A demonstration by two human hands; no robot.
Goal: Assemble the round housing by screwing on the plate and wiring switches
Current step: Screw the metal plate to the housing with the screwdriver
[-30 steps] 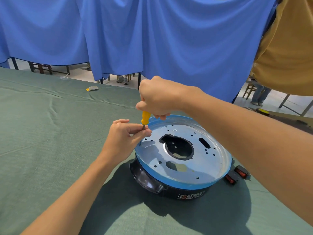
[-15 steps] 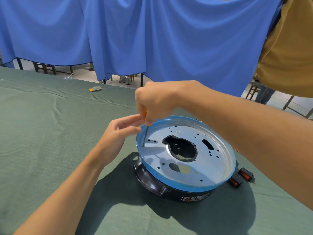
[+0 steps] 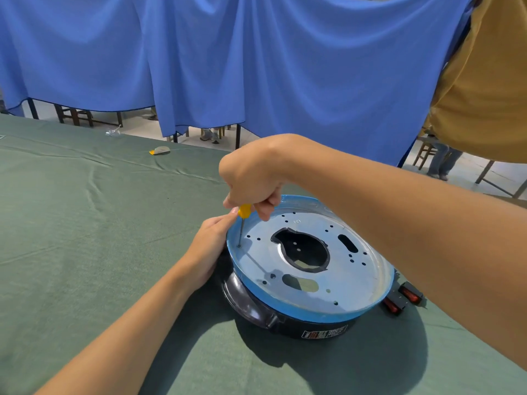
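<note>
A round black housing [image 3: 288, 323] lies on the green cloth, topped by a silvery metal plate [image 3: 348, 283] with a blue rim and several holes. My right hand [image 3: 251, 178] grips a small screwdriver [image 3: 244, 212] with a yellow handle; it stands upright with its tip in a hole near the plate's left edge. My left hand [image 3: 206, 249] rests against the housing's left side, fingers extended toward the screwdriver shaft. Two black switches with red rockers [image 3: 403, 299] lie on the cloth by the housing's right side.
The table under the green cloth [image 3: 85, 223] stretches wide to the left. A small grey and yellow object [image 3: 160, 150] lies near its far edge. Blue curtains [image 3: 256, 67] hang behind. A person in a mustard shirt [image 3: 484, 95] stands at the right.
My left hand let go of the screwdriver shaft and moved down to the housing's left side. My right hand keeps the screwdriver upright in the hole near the plate's left edge.
</note>
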